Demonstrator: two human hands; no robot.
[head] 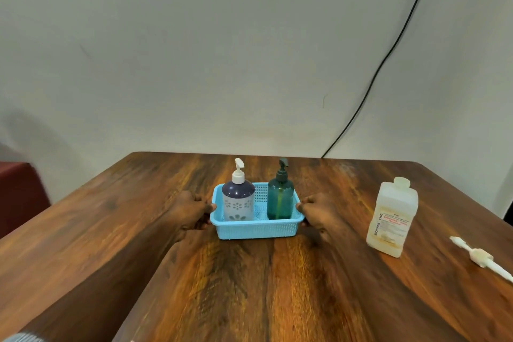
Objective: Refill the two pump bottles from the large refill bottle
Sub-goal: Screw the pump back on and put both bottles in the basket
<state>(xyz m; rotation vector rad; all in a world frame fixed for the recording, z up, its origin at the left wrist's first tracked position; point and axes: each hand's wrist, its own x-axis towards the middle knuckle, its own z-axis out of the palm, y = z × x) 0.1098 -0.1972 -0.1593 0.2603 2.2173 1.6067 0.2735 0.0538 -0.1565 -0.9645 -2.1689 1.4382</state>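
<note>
A light blue plastic basket (256,229) stands on the wooden table. Inside it on the left is a white pump bottle (238,200) with a dark blue top and flower print, and on the right a teal see-through pump bottle (280,198), both upright with pumps on. My left hand (191,212) grips the basket's left rim, thumb over the edge. My right hand (319,212) grips the right rim the same way. The large milky refill bottle (392,218), capped, stands upright to the right of the basket, apart from both hands.
A loose white pump with its tube (481,257) lies near the table's right edge. The wooden table (249,286) meets a pale wall behind. A black cable (388,55) hangs down the wall at right. A dark red seat (19,191) sits at the left.
</note>
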